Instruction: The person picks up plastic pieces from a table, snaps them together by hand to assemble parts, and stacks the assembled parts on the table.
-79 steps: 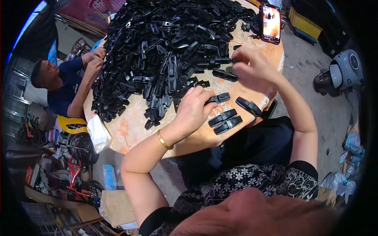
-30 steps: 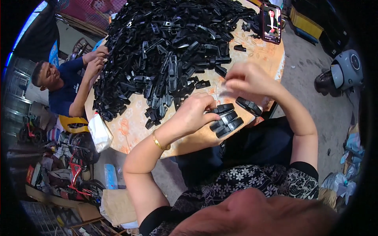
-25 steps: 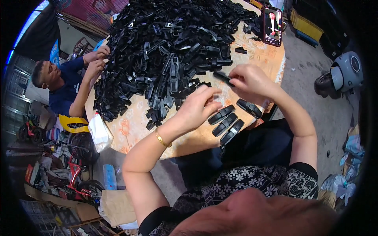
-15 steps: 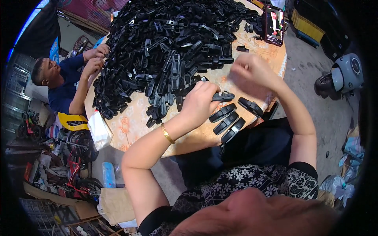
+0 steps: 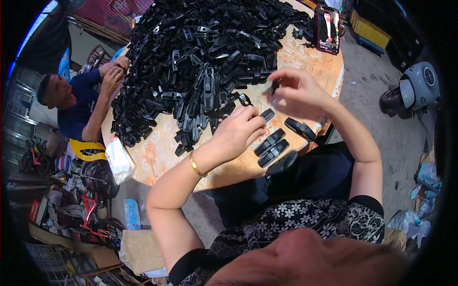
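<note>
My left hand (image 5: 237,129), with a gold bracelet at the wrist, is closed over the table; a black plastic part (image 5: 267,115) sticks out past its fingertips. To its right, my right hand (image 5: 301,93) is raised with thumb and fingers pinching a small dark piece (image 5: 273,87), partly blurred. Below the hands, two black clip-like parts (image 5: 270,142) lie side by side. Another such part (image 5: 299,128) rests apart, under my right wrist. At the near table edge a further black part (image 5: 282,164) looks smeared by motion.
A big heap of black plastic parts (image 5: 205,57) covers the far side of the round table with its floral cloth (image 5: 148,159). A phone (image 5: 328,29) stands at far right. A white packet (image 5: 120,159) sits at the left edge. Across, a co-worker (image 5: 78,102) handles pieces.
My right hand has moved slightly left and now shows a dark piece in its pinch. My left hand has turned a little. The nearest part has shifted toward the table edge.
</note>
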`<state>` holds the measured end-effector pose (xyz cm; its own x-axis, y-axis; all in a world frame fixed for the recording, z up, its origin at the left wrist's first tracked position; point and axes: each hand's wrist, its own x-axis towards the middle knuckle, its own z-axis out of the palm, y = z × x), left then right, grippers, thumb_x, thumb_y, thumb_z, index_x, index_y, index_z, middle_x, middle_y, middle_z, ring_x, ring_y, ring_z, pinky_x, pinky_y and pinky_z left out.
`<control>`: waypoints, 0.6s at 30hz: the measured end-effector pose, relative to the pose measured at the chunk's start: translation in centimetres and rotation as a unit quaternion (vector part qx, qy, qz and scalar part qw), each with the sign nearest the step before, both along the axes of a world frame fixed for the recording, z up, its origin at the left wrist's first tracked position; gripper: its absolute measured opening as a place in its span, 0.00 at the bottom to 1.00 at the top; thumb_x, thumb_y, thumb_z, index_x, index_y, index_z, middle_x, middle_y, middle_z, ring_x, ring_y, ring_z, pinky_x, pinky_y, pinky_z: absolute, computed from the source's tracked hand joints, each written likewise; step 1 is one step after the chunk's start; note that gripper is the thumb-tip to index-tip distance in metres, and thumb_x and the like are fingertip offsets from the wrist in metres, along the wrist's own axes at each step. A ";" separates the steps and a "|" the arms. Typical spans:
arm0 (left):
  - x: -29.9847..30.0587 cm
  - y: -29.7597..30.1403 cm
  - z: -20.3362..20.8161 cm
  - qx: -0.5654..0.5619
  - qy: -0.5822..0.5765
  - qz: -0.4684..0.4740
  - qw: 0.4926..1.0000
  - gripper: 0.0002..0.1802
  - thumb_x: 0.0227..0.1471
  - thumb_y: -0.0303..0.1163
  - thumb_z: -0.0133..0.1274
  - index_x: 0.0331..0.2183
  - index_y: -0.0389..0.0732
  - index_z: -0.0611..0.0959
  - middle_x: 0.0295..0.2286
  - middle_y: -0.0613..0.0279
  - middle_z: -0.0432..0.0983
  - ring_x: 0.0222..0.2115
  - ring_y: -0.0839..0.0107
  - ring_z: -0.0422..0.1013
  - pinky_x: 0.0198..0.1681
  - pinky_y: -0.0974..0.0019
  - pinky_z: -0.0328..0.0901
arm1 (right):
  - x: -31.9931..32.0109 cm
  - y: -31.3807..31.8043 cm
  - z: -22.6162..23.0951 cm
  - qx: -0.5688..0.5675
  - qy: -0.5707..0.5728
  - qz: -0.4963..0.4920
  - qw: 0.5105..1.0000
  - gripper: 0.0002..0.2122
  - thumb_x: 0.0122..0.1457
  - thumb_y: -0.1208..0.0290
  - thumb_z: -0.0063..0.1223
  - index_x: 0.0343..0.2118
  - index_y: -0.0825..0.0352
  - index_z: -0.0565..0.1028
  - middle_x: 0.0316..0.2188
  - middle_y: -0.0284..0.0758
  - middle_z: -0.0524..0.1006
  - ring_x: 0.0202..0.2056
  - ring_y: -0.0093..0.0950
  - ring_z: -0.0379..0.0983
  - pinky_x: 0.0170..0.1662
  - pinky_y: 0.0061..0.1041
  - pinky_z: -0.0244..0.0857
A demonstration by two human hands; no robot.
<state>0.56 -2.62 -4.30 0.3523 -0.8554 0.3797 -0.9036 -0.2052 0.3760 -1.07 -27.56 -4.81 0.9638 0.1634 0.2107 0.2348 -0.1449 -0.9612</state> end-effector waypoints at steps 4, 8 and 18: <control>0.4 -0.3 -0.3 -0.031 0.060 0.033 0.997 0.12 0.43 0.27 0.61 0.32 0.36 0.76 0.30 0.54 0.72 0.31 0.54 0.70 0.37 0.58 0.67 | -1.6 2.1 -1.1 0.046 0.017 0.103 0.993 0.12 0.51 0.79 0.59 0.40 0.67 0.77 0.29 0.27 0.76 0.30 0.16 0.70 0.34 0.17 0.66; 0.3 0.0 0.2 -0.002 0.100 0.149 0.984 0.13 0.42 0.28 0.63 0.31 0.35 0.78 0.26 0.54 0.73 0.29 0.56 0.71 0.35 0.59 0.67 | -1.9 2.0 -0.4 -0.148 -0.105 0.089 0.979 0.10 0.48 0.77 0.59 0.35 0.67 0.79 0.27 0.32 0.76 0.28 0.21 0.72 0.31 0.21 0.67; 0.1 0.1 0.3 -0.009 0.054 0.136 0.989 0.11 0.41 0.31 0.64 0.24 0.34 0.81 0.24 0.54 0.73 0.27 0.56 0.71 0.32 0.59 0.66 | -2.6 0.5 1.3 -0.403 -0.215 0.031 0.889 0.12 0.42 0.69 0.65 0.31 0.66 0.80 0.26 0.37 0.76 0.34 0.38 0.73 0.38 0.36 0.67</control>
